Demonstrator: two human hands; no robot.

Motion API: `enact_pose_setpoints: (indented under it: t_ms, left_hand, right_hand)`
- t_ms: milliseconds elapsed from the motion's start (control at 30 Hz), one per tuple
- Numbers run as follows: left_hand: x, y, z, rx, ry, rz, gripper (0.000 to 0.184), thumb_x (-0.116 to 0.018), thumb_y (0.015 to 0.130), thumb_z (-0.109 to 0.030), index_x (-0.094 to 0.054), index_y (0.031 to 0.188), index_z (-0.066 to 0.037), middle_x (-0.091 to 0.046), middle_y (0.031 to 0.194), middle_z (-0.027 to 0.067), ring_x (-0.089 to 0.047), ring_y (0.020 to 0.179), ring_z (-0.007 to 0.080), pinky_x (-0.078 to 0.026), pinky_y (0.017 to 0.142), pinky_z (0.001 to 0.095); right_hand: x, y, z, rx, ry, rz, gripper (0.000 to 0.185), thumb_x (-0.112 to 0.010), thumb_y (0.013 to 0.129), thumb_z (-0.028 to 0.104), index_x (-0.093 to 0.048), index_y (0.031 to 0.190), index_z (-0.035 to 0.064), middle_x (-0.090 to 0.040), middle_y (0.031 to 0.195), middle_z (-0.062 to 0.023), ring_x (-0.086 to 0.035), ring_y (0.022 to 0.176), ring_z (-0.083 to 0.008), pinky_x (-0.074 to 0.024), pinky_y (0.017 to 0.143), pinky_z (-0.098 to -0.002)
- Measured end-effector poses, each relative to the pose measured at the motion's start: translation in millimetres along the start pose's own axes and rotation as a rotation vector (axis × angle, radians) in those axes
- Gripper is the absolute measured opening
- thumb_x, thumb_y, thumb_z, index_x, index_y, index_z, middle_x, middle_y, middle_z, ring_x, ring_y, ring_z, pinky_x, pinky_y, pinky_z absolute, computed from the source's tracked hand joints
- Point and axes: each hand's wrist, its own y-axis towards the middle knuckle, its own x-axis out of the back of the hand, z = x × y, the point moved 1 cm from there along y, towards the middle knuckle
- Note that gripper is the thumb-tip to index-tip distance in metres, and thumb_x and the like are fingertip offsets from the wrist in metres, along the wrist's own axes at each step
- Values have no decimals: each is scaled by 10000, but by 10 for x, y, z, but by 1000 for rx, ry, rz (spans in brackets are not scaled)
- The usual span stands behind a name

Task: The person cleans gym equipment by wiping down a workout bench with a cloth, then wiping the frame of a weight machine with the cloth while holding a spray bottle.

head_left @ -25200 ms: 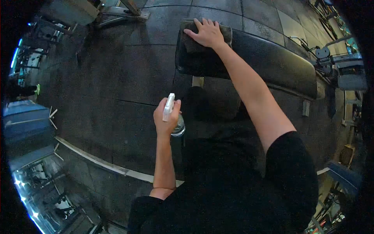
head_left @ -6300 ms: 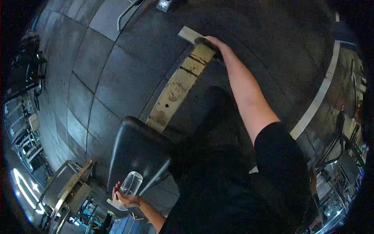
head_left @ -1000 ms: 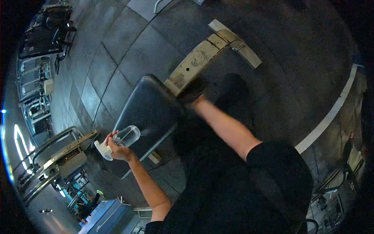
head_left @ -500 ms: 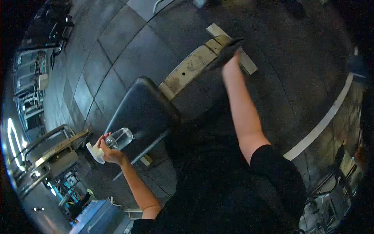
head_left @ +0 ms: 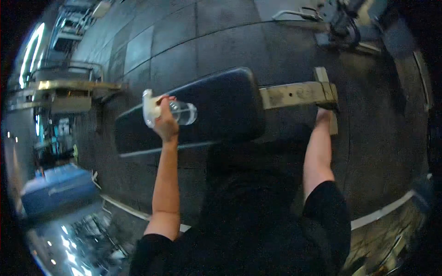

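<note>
My left hand (head_left: 166,120) is wrapped around the neck of a clear spray bottle (head_left: 185,113) with a white trigger head (head_left: 149,108). The bottle lies sideways in my grip, over the black padded bench (head_left: 221,103), and liquid shows inside. Out to the right, my right hand (head_left: 323,113) reaches the end of the bench's cream metal beam (head_left: 294,94), beside its cross foot (head_left: 320,73). Dark cloth (head_left: 333,106) shows at that hand, against the beam's end. The fingers of my right hand are mostly hidden.
Dark rubber tiles (head_left: 221,27) make up the floor. A metal-framed machine (head_left: 69,92) stands at left, and a blue box-like object (head_left: 57,188) at lower left. More equipment (head_left: 343,27) is at upper right. A pale curved strip (head_left: 382,212) crosses the floor at right.
The view has turned, so the bench now lies nearly level across it. My right hand and the dark cloth have moved from the beam's top to its end. The bottle stays in my left hand.
</note>
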Motion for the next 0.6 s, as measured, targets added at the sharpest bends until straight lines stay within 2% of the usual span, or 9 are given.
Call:
enact_pose_setpoints:
  t_ms: [267, 333, 367, 400, 433, 500, 533, 567, 600]
  left_hand:
    - [-83, 5, -80, -30, -30, 17, 131, -599, 977, -61, -653, 1035, 43, -704, 906, 120, -727, 833, 198, -600, 783, 330]
    - [-8, -7, -142, -54, -72, 19, 136, -601, 977, -65, -656, 1041, 41, -710, 916, 123, -728, 833, 195, -600, 783, 329]
    - [48, -12, -209, -2, -14, 75, 139, -610, 974, -68, -661, 1052, 36, -718, 936, 128, -730, 843, 196, -600, 789, 328]
    - [80, -31, -213, 48, 44, 132, 143, -619, 972, -70, -667, 1062, 31, -725, 955, 132, -731, 853, 197, -601, 794, 327]
    - [145, -85, -159, 6, -18, 90, 114, -635, 964, -82, -728, 985, -20, -765, 870, 80, -737, 762, 154, -583, 688, 298]
    - [351, -304, -198, 66, -126, 47, 105, -640, 961, -74, -725, 995, -21, -762, 884, 88, -738, 782, 157, -593, 714, 306]
    - [472, -430, -234, 116, -217, 13, 98, -645, 958, -65, -721, 1004, -23, -760, 899, 95, -739, 802, 159, -602, 741, 314]
    - [609, -531, -262, 131, -245, 9, 103, -641, 964, -65, -719, 1012, -19, -758, 917, 103, -739, 829, 163, -606, 761, 320]
    - [749, -622, -281, 143, -274, 4, 107, -637, 969, -65, -717, 1021, -15, -755, 935, 111, -738, 856, 167, -611, 781, 325]
  right_hand:
    - [-176, -1151, -428, 283, 148, -34, 644, -437, 1081, 478, -473, 1478, -28, -519, 1503, -177, -505, 1355, -370, -382, 1171, -439]
    - [-102, -1367, -548, 684, -710, -95, 656, -397, 1104, 492, -516, 1396, -83, -553, 1426, -249, -574, 1258, -349, -399, 1123, -407]
    - [-26, -1394, -556, 711, -879, -64, 626, -386, 1118, 451, -513, 1367, -109, -536, 1409, -287, -556, 1262, -332, -400, 1099, -426]
    - [-55, -1609, -532, 790, -952, 181, 617, -451, 1100, 416, -452, 1442, -98, -471, 1497, -277, -468, 1370, -372, -361, 1154, -443]
    - [-214, -1934, -490, 866, -1016, 435, 651, -515, 1081, 381, -390, 1516, -87, -405, 1584, -268, -381, 1479, -413, -323, 1209, -459]
    - [-557, -2470, -389, 1046, -1514, 1132, 575, -597, 1023, 239, -446, 1519, -9, -402, 1599, -214, -397, 1471, -383, -330, 1205, -466]
    - [-770, -2807, -492, 1129, -1953, 1232, 667, -649, 953, 194, -414, 1569, 90, -361, 1639, -178, -278, 1543, -385, -254, 1251, -523]
    - [-885, -2943, -585, 1178, -1973, 1342, 625, -630, 988, 321, -441, 1551, 126, -407, 1611, -160, -276, 1543, -376, -226, 1246, -569]
    - [-1011, -2967, -740, 1195, -1926, 1479, 620, -620, 992, 342, -445, 1546, 124, -414, 1603, -171, -288, 1536, -378, -210, 1252, -562]
